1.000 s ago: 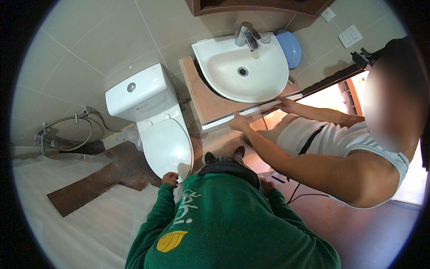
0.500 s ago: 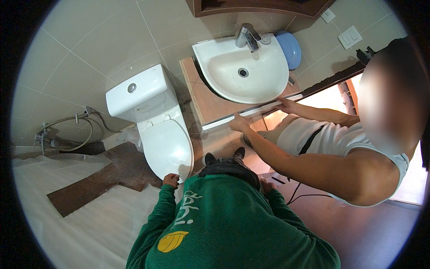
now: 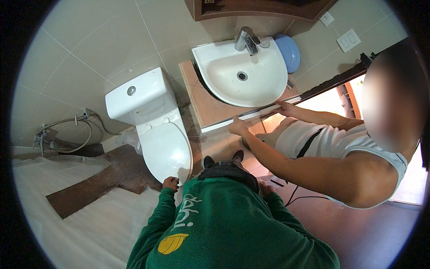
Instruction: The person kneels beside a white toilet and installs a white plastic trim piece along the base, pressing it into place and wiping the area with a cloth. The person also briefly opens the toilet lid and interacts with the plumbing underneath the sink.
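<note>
My left hand [image 3: 171, 183] is closed, fingers curled, beside the front of the white toilet's lid [image 3: 167, 148]; anything inside it is too small to make out. My right hand [image 3: 268, 190] hangs low by my right hip, partly covered by my green sleeve, its fingers hard to see. Ahead of me, a person in a white sleeveless top [image 3: 333, 141] grips a white strip [image 3: 251, 115] with both hands. That strip lies along the front edge of the tiled counter [image 3: 204, 105], under the white washbasin [image 3: 224, 83].
A chrome tap [image 3: 246, 39] and a blue basin [image 3: 288, 54] are by the washbasin. Brown board pieces [image 3: 85, 188] lie on white sheeting [image 3: 103, 224] at left. A shower hose [image 3: 74, 148] hangs on the wall. A black cable [image 3: 309, 197] runs across the floor at right.
The view has shifted slightly, so the washbasin and counter appear a little lower. My hands have stayed nearly still, and the other person still holds the strip at the counter edge.
</note>
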